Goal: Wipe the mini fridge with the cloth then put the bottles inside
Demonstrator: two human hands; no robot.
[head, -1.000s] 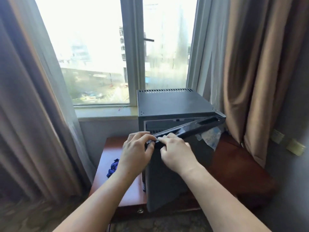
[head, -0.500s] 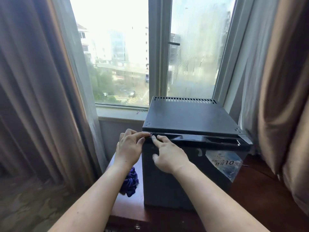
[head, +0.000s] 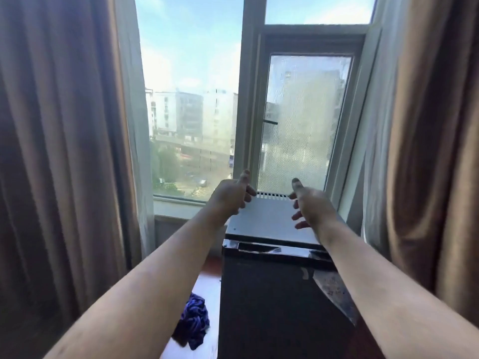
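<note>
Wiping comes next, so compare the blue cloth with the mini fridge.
The blue cloth is crumpled and soft-looking; the mini fridge is a rigid black box. The cloth lies low and is small; the fridge stands tall beside it, door shut. Both rest on the wooden tabletop.

Our bare arms reach forward; left hand [head: 230,194] and right hand [head: 312,203] hover over the mini fridge [head: 269,218], fingers loosely spread.

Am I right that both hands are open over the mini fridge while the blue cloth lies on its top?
Not quite: the head view shows the blue cloth on the wooden table left of the mini fridge. The left hand and right hand are open over it.
</note>
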